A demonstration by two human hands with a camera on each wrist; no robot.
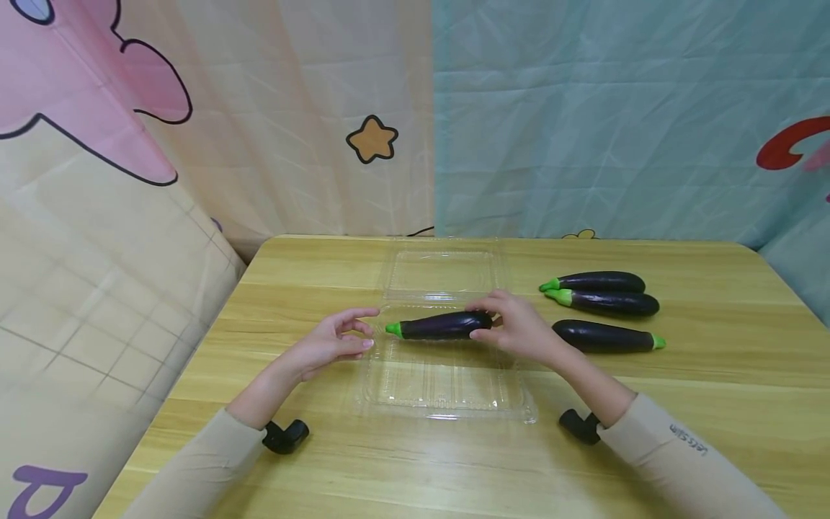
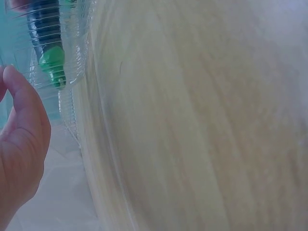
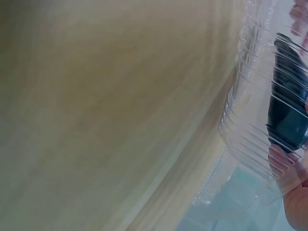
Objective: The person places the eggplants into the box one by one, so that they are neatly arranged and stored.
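Head view: one eggplant is held lengthwise across the far part of the clear container, green stem pointed left; it is gripped at the blunt end between thumb and fingers of the right hand, probably because that end is nearest that arm and the stem end can be set clear of the fingers. Container is set on the bench between both arms, presumably so it can be reached from either side. Lid is laid back on the far side, so the base is fully exposed. Left hand is relaxed, fingers slightly bent, nothing gripped; it is poised at the left rim near the stem, maybe for steadying, contact can't be confirmed. Three loose eggplants are laid to the right, within the right arm's reach: two side by side, stems left, the nearer one turned stem right. Left wrist view: the stem is seen through the ribbed wall, fingers apart from it. Right wrist view: the blunt end is seen pinched behind the clear wall; whether the floor is touched can't be told.
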